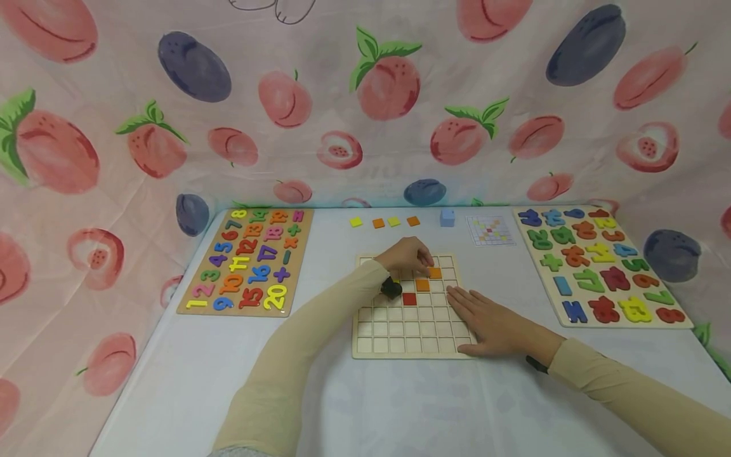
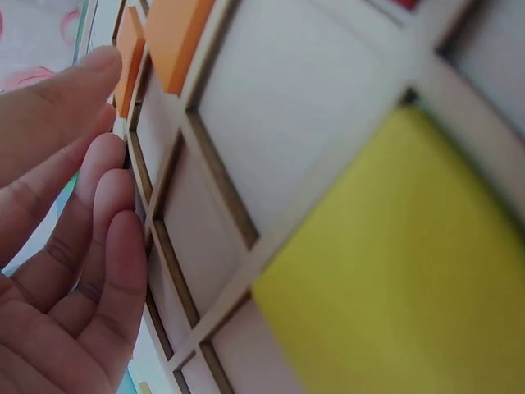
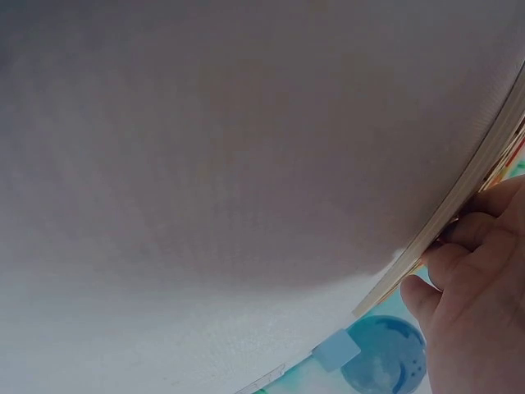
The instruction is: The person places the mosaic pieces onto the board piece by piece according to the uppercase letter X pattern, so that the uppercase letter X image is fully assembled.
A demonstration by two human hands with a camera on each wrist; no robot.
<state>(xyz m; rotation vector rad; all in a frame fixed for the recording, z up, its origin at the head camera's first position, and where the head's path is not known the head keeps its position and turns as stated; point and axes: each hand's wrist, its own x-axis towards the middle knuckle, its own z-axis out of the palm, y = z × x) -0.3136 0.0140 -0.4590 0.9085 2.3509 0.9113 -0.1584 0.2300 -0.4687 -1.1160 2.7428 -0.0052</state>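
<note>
A wooden grid board point(image 1: 411, 351) lies on the table with a red tile point(image 1: 409, 299) in one cell. Two orange tiles point(image 1: 422, 285) run diagonally up and right from it. My left hand point(image 1: 404, 255) hovers over the board's far side, fingertips close to the farther orange tile point(image 2: 131, 61). In the left wrist view its thumb and fingers are loosely bent, with nothing visible between them. A yellow tile point(image 2: 402, 254) fills a cell below that wrist, mostly hidden in the head view. My right hand point(image 1: 491, 324) rests with extended fingers on the board's right edge.
Several loose yellow and orange tiles point(image 1: 394, 221) lie in a row behind the board. Beside them are a blue block point(image 1: 447, 218) and a printed pattern card point(image 1: 491, 230). Number puzzle boards stand left point(image 1: 188, 304) and right point(image 1: 542, 273). Fruit-print cloth point(image 1: 320, 95) hangs behind.
</note>
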